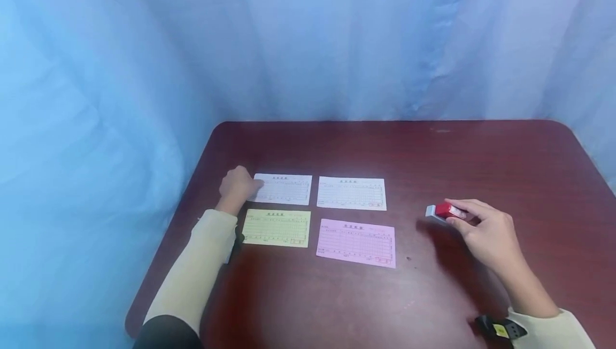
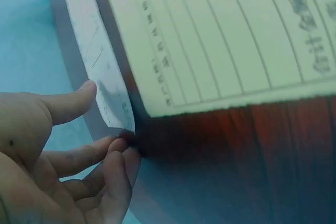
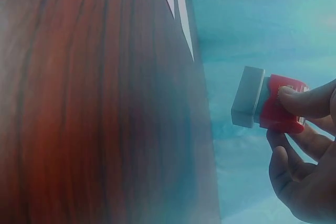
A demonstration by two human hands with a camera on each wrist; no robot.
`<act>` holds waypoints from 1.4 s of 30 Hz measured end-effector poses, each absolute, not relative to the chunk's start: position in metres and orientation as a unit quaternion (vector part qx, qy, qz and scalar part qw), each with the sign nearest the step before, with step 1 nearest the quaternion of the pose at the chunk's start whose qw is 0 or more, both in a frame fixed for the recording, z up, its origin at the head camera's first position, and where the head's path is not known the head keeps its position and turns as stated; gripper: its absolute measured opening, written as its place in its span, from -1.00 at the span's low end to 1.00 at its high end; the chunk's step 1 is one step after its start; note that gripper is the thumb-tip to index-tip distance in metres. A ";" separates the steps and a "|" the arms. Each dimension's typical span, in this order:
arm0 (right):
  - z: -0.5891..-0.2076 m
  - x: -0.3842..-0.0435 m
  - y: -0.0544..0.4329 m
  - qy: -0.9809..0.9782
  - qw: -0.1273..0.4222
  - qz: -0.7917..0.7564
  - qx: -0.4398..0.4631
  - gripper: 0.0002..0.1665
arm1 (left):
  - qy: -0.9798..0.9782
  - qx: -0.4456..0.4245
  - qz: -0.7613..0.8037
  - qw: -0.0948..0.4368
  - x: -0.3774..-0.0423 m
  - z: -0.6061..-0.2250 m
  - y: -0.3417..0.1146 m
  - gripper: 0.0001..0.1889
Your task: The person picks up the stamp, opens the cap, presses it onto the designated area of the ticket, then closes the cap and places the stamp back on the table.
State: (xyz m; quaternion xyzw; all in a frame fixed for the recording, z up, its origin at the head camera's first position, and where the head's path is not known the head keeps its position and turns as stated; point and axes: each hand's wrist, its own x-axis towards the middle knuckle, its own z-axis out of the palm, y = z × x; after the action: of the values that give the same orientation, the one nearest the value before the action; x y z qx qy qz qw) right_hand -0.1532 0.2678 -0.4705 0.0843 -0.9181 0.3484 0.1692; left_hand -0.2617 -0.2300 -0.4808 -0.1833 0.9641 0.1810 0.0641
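Observation:
My left hand [image 1: 237,184] is at the left edge of a white form slip [image 1: 284,189], its straight thumb resting on the paper and the other fingers loosely bent beside its edge. In the left wrist view the thumb [image 2: 79,103] lies over that slip's narrow visible strip. My right hand [image 1: 491,234] holds a red stamp [image 1: 444,210] above the table, right of the slips. The right wrist view shows thumb and fingers pinching the stamp's red body [image 3: 273,111], with its pale grey end [image 3: 247,98] pointing away from the hand.
A second white slip [image 1: 351,193], a yellow slip [image 1: 276,227] and a pink slip [image 1: 356,242] lie flat in a grid, each with a small red mark at its lower right. The dark red table [image 1: 414,151] has rounded corners; blue curtains [image 1: 313,44] hang behind it.

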 end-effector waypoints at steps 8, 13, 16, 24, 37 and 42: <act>-0.473 -0.148 0.268 -0.907 0.200 0.359 0.094 -0.53 | 0.966 -0.193 0.166 0.038 -0.263 -0.482 -0.225 -0.72; -0.475 -0.146 0.267 -0.906 0.193 0.365 0.098 -0.53 | 0.960 -0.205 0.188 0.045 -0.262 -0.483 -0.228 -0.76; -0.477 -0.145 0.266 -0.904 0.190 0.370 0.100 -0.53 | 0.957 -0.201 0.201 0.052 -0.262 -0.484 -0.231 -0.75; -0.478 -0.148 0.264 -0.900 0.192 0.374 0.110 -0.54 | 0.945 -0.212 0.246 0.037 -0.261 -0.491 -0.233 -0.53; -0.479 -0.146 0.265 -0.903 0.187 0.375 0.098 -0.53 | 0.918 -0.202 0.340 0.017 -0.254 -0.485 -0.242 -0.52; -0.479 -0.146 0.265 -0.901 0.187 0.378 0.100 -0.53 | 0.888 -0.217 0.405 0.023 -0.250 -0.482 -0.250 -0.66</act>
State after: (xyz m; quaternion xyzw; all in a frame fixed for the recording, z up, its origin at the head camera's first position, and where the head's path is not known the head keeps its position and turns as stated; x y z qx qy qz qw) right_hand -0.1461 0.2655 -0.4786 0.1002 -0.9014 0.3777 0.1865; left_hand -0.2495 -0.2497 -0.4819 -0.2169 0.8879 0.4051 0.0225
